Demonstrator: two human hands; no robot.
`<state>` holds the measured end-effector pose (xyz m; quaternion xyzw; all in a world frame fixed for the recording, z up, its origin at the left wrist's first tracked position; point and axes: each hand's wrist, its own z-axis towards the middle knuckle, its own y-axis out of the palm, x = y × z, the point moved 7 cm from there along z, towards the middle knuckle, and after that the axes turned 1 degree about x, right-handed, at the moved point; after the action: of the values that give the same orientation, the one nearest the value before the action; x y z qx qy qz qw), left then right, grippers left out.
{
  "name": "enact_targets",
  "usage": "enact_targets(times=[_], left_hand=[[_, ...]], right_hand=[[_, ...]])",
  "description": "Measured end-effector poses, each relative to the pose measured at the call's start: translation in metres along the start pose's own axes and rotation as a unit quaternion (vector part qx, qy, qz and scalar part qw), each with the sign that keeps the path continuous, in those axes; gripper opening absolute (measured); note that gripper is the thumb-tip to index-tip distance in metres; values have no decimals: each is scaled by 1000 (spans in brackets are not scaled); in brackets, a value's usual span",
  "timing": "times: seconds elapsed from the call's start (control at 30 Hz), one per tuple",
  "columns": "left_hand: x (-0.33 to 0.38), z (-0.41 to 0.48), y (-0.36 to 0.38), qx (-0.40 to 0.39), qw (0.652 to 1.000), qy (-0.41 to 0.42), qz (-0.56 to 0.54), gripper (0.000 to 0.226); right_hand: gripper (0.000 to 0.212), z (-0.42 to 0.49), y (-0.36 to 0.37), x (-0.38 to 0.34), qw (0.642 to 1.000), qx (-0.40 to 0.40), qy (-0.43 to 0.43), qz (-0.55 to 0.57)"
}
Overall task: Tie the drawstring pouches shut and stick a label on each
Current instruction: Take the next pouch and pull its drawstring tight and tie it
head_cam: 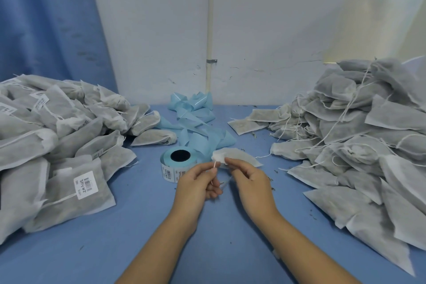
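Observation:
A small white drawstring pouch (237,155) is held just above the blue table, its gathered neck pointing left. My right hand (250,180) pinches the pouch at its neck. My left hand (198,180) pinches the thin white drawstring (214,165) close to the neck. Behind the hands stands a roll of barcode labels (178,161) on light blue backing, with a label strip hanging off its front.
A pile of labelled, tied pouches (53,140) fills the left side of the blue table (143,226). A larger heap of unlabelled pouches (359,136) with loose strings fills the right. Spent blue backing tape (196,117) lies crumpled by the white wall.

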<state>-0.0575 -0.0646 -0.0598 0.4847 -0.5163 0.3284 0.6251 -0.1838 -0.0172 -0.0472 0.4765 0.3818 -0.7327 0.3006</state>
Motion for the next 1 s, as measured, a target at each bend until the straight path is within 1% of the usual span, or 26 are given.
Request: enact_targets(times=[0.07, 0.13, 0.23, 0.27, 0.33, 0.43, 0.5, 0.57, 0.67, 0.77, 0.87, 1.0], left_hand=[[-1, 0, 3, -33, 999, -7, 7, 22], [-1, 0, 4, -53, 999, -8, 10, 27], [0, -1, 8, -78, 997, -2, 18, 33], [0, -2, 9, -87, 996, 1, 26, 35], [0, -3, 13, -108, 993, 7, 52, 36], [1, -6, 18, -129, 988, 20, 87, 37], [1, -7, 19, -133, 986, 22, 98, 35], [0, -7, 19, -133, 985, 16, 112, 37], [-2, -4, 20, -136, 982, -16, 127, 36], [-8, -1, 18, -127, 984, -81, 98, 31], [-11, 0, 19, -122, 983, -121, 70, 31], [-13, -2, 21, -118, 983, -127, 64, 29]], right_hand=[[36, -1, 0, -1, 1000, -3, 4, 12], [29, -3, -2, -1, 1000, 16, 3, 27], [3, -6, -7, 1, 996, 57, 21, 67], [5, -6, -5, 2, 995, 48, 31, 81], [13, -7, 2, 1, 993, 2, 45, 106], [14, -9, 6, -4, 978, -41, 75, 191], [13, -9, 4, -6, 969, -55, 100, 217], [12, -8, 2, -4, 968, -53, 120, 214], [15, -4, 0, 3, 961, -24, 159, 223], [14, 0, -1, 6, 957, -8, 187, 223], [13, 1, 0, 8, 951, -2, 202, 234], [15, 2, 1, 9, 945, 0, 203, 255]])
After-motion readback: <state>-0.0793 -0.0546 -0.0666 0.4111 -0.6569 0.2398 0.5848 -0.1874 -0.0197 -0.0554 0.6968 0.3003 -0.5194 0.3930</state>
